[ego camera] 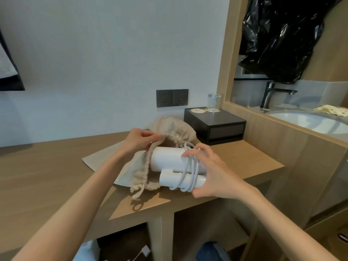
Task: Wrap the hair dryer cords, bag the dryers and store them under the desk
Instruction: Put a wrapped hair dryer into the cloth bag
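A white hair dryer [169,159] lies on its side over the wooden counter [56,162], its left end at the mouth of a beige drawstring bag [138,166]. The right hand [212,172] grips the dryer's right end, fingers curled over the white cord [192,166] looped around barrel and handle. The left hand [141,137] pinches the bag's far rim, holding the mouth wide. Just behind sits a second bag [173,127], with a black box [214,125] to its right.

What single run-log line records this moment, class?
step: bagging | left hand: pinches drawstring bag mouth open | right hand: grips hair dryer, cord wrapped | dryer end at bag mouth
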Demonstrator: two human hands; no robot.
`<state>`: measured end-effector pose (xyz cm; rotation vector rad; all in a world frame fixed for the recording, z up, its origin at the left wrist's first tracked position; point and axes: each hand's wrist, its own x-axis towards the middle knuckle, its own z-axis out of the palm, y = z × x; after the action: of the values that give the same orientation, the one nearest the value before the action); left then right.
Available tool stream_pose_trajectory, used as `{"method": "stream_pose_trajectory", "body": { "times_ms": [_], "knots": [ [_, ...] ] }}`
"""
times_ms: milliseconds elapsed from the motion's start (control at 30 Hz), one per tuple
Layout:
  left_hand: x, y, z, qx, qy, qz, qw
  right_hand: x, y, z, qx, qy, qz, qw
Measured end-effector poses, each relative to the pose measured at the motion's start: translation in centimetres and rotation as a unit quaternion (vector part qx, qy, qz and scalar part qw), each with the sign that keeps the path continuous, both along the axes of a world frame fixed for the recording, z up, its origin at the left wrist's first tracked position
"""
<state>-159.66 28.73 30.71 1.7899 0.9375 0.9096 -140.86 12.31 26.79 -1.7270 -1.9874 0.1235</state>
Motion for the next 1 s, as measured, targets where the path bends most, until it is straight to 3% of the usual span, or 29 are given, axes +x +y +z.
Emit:
{"method": "stream_pose_trajectory", "body": {
  "times_ms": [133,400,700,867,1000],
  "knots": [
    [0.7,-0.6,1.0,-0.033,0.017,-0.023,0.999,-2.3,0.7,0.2,0.055,-0.142,-0.004,0.988],
    [1.4,-0.6,1.8,0.006,0.005,-0.024,1.000,-3.4,2.9,0.2,0.054,-0.158,0.010,0.986],
    [2.3,0.3,2.0,0.121,0.018,0.002,0.993,-3.3,4.0,0.4,0.102,-0.237,0.054,0.965],
    [2.4,0.2,2.6,0.180,0.052,-0.012,0.982,-3.2,4.4,0.6,0.117,-0.243,0.065,0.961],
    [2.1,0.1,2.5,0.189,0.057,-0.059,0.979,-2.8,4.6,0.7,0.073,-0.161,0.065,0.982]
  ]
}}
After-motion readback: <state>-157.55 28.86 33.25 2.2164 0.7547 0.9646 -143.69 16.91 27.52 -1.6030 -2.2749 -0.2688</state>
